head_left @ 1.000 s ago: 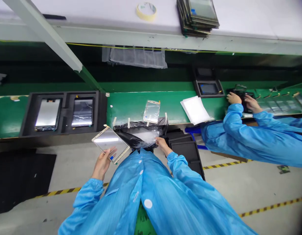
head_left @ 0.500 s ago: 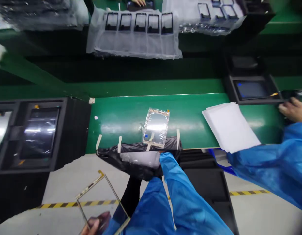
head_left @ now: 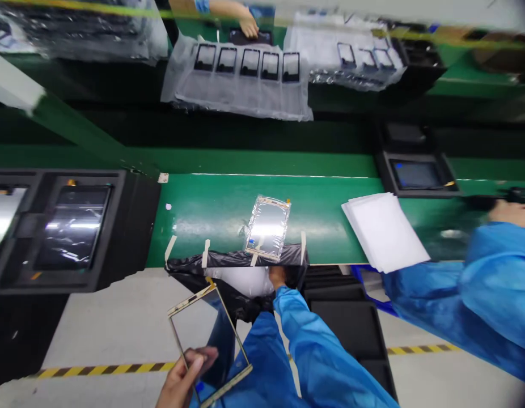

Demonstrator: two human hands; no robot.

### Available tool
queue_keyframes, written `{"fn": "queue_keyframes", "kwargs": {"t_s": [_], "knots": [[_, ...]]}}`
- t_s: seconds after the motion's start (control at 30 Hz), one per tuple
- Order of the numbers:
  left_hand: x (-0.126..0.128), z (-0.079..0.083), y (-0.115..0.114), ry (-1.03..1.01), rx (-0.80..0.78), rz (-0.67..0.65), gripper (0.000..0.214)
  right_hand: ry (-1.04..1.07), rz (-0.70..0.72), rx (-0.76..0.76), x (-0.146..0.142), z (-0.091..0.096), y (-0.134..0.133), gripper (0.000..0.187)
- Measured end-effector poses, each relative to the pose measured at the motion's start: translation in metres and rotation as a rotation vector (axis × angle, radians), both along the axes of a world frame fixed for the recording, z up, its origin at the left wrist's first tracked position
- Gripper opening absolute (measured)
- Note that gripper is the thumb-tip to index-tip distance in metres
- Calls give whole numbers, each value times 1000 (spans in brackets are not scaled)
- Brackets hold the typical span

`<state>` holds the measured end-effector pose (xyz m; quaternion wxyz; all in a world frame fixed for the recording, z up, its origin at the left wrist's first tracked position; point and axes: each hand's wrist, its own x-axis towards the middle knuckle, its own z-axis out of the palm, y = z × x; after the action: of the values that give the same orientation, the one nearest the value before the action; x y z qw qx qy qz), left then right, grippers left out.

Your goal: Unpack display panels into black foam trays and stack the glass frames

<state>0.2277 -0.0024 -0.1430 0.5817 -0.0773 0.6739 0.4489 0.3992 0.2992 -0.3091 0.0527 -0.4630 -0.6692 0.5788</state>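
My left hand (head_left: 183, 377) grips a clear touchscreen panel (head_left: 211, 334) by its lower left edge, thumb in front and fingers behind. The panel has a pale border and an orange flex tab at its top, and is tilted above my lap. My right hand (head_left: 278, 276) reaches into a black plastic bag (head_left: 181, 264) taped along the bench edge; its fingers are hidden there. White film-like material (head_left: 245, 279) shows in the bag's mouth. Just above, another touchscreen panel (head_left: 269, 226) in shiny clear film lies on the green bench, overlapping the bag's taped edge.
A stack of white sheets (head_left: 384, 232) lies to the right, near a co-worker's sleeve (head_left: 496, 260). Black trays with screens (head_left: 16, 277) stand at left. Another black tray (head_left: 388, 190) sits at back right. Frames in a plastic sheet (head_left: 241, 99) lie on the far shelf.
My left hand has raised the panel up and to the right, closer to the bag. My right hand stays at the bag, its wrist now showing. The co-worker's hand has shifted slightly.
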Motion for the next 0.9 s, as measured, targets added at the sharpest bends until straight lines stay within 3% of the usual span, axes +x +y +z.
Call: {"fn": "queue_keyframes", "kwargs": {"t_s": [0.13, 0.3, 0.4, 0.47, 0.53, 0.63, 0.77, 0.83, 0.9], "knots": [[8, 49, 33, 57, 176, -35, 43, -143, -148, -70, 12, 85, -42, 43], [18, 100, 75, 159, 399, -117, 38, 370, -183, -264, 23, 217, -96, 57], [27, 131, 98, 149, 530, -175, 40, 453, -207, -12, 25, 286, -104, 61], [33, 153, 108, 57, 626, -199, 46, 438, -276, 174, 30, 328, -88, 57], [36, 172, 112, -23, 705, -214, 53, 457, -353, 311, 39, 374, -52, 57], [36, 185, 108, -12, 729, -224, 52, 522, -464, 514, 55, 453, 36, 66], [27, 171, 95, 46, 640, -221, 55, 439, -597, 672, 56, 556, 174, 62], [21, 159, 89, 61, 595, -199, 59, 371, -685, 653, 45, 594, 233, 55], [15, 149, 86, 73, 557, -174, 62, 300, -740, 622, 29, 619, 278, 48]]}}
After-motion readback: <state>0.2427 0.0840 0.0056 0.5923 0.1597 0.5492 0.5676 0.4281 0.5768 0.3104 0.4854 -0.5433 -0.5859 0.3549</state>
